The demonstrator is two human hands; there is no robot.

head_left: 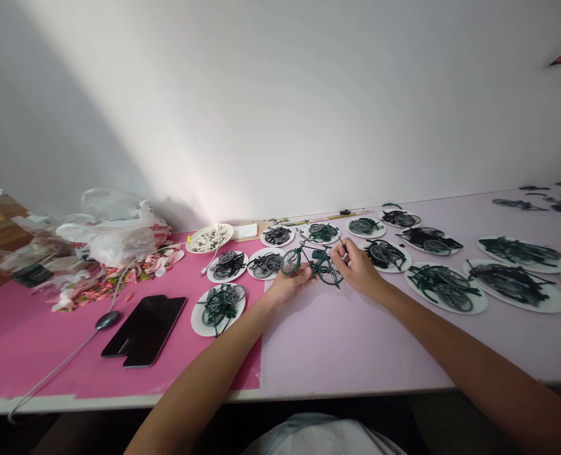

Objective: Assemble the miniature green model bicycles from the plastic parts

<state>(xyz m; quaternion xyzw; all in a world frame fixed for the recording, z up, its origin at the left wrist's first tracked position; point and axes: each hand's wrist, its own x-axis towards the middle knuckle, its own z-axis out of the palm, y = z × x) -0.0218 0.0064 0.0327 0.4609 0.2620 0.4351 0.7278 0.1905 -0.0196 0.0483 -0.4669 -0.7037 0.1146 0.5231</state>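
A small dark green model bicycle [309, 258] is held upright above the table, side-on to me. My left hand [290, 282] grips it from below, fingers closed under its frame. My right hand [354, 265] is pinched around a thin stick-like tool [342, 244] near the bicycle's rear; its exact kind is too small to tell. Around them stand white plates of bicycle parts: a plate [198, 323] with green parts at the left, a plate [407, 264] with black parts just right of my right hand, and several others behind.
The table is covered in pink [223, 366] at left and pale lilac [347, 354] at right. Two dark phones [150, 328] lie by a cable with a small black device [107, 320]. Plastic bags [114, 234], petals [95, 287] and a bowl of small pieces [209, 239] sit near the wall.
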